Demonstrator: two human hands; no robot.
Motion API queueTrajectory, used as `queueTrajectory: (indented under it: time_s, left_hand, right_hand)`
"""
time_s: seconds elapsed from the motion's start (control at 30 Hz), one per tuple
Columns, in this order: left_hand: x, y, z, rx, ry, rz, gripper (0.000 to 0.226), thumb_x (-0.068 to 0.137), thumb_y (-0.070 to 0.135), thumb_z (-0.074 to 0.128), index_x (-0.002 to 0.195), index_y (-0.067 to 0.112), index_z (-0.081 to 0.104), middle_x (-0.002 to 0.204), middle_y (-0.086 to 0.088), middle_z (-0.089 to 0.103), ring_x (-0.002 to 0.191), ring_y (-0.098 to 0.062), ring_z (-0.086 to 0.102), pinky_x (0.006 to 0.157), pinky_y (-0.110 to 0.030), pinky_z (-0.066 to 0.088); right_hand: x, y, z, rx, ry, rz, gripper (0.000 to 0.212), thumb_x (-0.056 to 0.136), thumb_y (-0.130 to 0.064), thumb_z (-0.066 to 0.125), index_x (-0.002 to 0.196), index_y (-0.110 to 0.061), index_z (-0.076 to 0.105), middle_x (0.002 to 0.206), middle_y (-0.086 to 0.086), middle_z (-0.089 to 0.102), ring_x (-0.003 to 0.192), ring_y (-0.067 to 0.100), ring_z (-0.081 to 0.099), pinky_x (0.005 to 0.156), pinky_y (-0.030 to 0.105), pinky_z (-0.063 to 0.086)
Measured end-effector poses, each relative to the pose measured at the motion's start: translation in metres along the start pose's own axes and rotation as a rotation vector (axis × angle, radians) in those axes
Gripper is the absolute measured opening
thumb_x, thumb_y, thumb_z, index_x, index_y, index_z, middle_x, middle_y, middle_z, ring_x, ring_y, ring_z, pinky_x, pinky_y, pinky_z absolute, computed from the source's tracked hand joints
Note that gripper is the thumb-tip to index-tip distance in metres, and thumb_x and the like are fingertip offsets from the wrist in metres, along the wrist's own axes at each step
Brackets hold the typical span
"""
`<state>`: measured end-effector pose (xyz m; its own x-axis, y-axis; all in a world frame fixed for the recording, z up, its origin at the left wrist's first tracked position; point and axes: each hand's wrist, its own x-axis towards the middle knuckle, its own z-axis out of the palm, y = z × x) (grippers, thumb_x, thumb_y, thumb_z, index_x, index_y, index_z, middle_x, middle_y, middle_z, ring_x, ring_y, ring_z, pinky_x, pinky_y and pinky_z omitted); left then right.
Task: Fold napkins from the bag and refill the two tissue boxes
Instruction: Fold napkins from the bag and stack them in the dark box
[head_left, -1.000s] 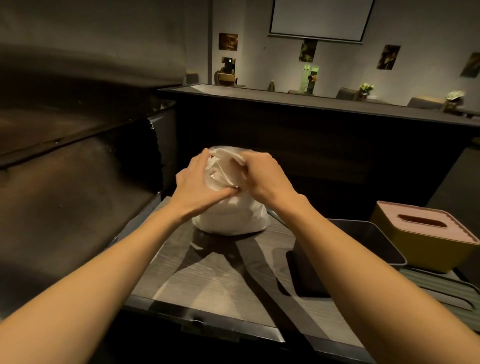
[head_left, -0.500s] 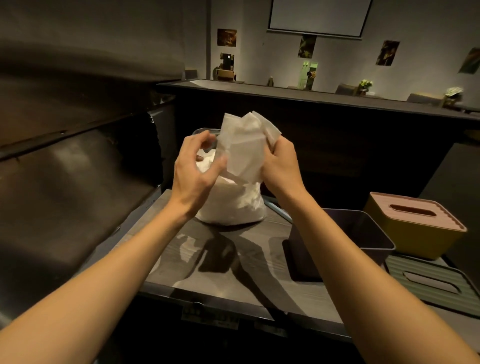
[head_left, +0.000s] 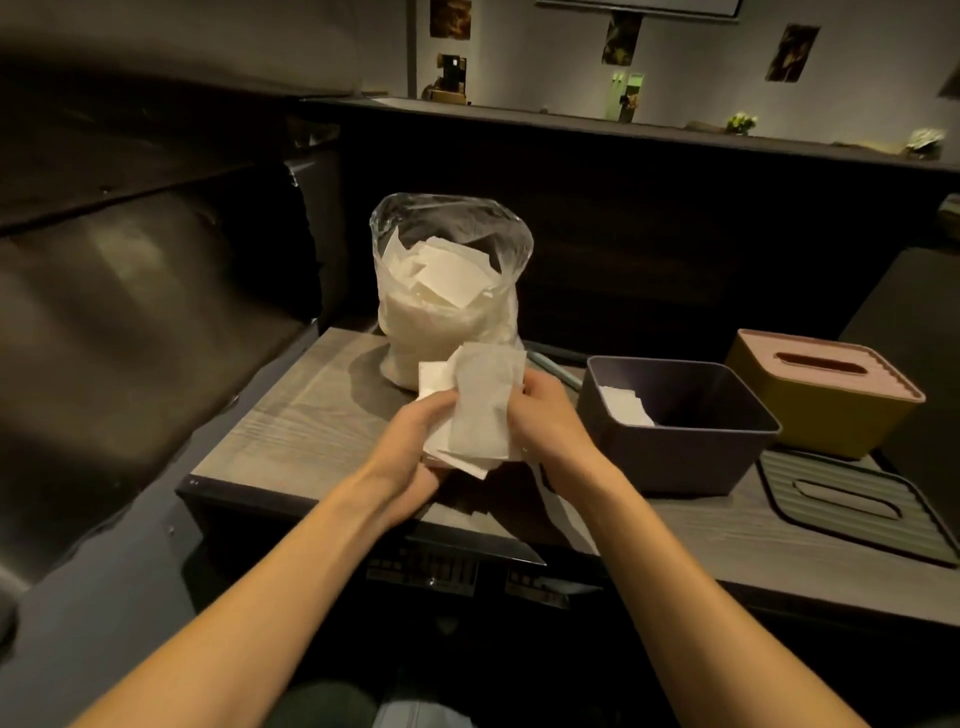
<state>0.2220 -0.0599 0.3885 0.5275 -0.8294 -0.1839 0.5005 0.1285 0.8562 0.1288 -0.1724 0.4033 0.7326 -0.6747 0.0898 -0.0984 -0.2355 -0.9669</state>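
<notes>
Head view: left hand and right hand grip napkins between them, near bag.

Both forearms reach forward, left hand and right hand close together, fingers curled.

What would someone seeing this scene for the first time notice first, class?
The eye lands on the white napkins held between the left hand and right hand at the centre. Behind them stands the clear bag stuffed with more. To the right sits the open dark tissue box, a few napkins inside.
</notes>
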Motion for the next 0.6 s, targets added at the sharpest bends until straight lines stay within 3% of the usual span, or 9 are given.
queueTrajectory:
  time_s: [0.1,0.17,0.27,0.33,0.47,0.6]
  left_hand:
    - [0.003,-0.006,-0.007,-0.037,0.016,-0.014,0.034,0.105,0.023,0.054,0.134,0.008,0.062,0.124,-0.018,0.073,0.111,-0.030,0.071,0.098,-0.047,0.054]
    - [0.004,-0.007,-0.008,-0.037,0.022,-0.003,0.027,0.105,0.022,0.053,0.128,0.012,0.063,0.118,-0.015,0.075,0.104,-0.027,0.075,0.096,-0.047,0.056]
    - [0.005,-0.012,-0.011,0.029,-0.018,0.025,0.029,0.102,0.020,0.057,0.130,0.012,0.062,0.122,-0.015,0.074,0.112,-0.031,0.072,0.100,-0.051,0.055]
    - [0.005,-0.013,-0.012,0.065,-0.035,0.041,0.035,0.098,0.020,0.062,0.132,0.011,0.062,0.124,-0.018,0.072,0.114,-0.034,0.070,0.097,-0.051,0.056]
    - [0.006,-0.013,-0.015,0.033,0.007,0.040,0.036,0.099,0.025,0.061,0.130,0.008,0.062,0.118,-0.018,0.074,0.106,-0.032,0.074,0.083,-0.047,0.061]
    - [0.006,-0.013,-0.016,-0.047,0.052,0.039,0.031,0.103,0.026,0.055,0.129,0.010,0.062,0.117,-0.014,0.076,0.106,-0.029,0.074,0.090,-0.049,0.057]
  right_hand:
    - [-0.005,0.013,0.006,0.042,0.055,-0.005,0.041,0.105,-0.060,0.042,0.112,-0.034,0.073,0.107,-0.008,0.076,0.102,0.011,0.072,0.093,0.040,0.060]
    - [-0.009,0.022,0.006,0.108,0.097,-0.016,0.053,0.099,-0.069,0.033,0.109,-0.036,0.074,0.106,-0.008,0.077,0.101,0.008,0.072,0.088,0.032,0.059]
    - [-0.015,0.035,0.007,0.056,0.187,-0.119,0.028,0.103,-0.050,0.055,0.103,-0.030,0.074,0.098,-0.009,0.075,0.093,0.006,0.070,0.074,0.026,0.056]
    - [-0.013,0.045,0.007,0.007,0.252,-0.164,0.016,0.101,-0.036,0.066,0.109,-0.026,0.076,0.103,-0.009,0.075,0.095,0.006,0.070,0.076,0.025,0.057]
    - [-0.012,0.051,0.005,-0.021,0.342,-0.177,0.018,0.100,-0.028,0.069,0.115,-0.024,0.077,0.106,-0.012,0.075,0.096,0.003,0.070,0.078,0.020,0.056]
    - [-0.014,0.049,0.005,-0.041,0.379,-0.198,0.013,0.100,-0.026,0.068,0.110,-0.026,0.077,0.096,-0.018,0.075,0.091,-0.001,0.069,0.075,0.015,0.054]
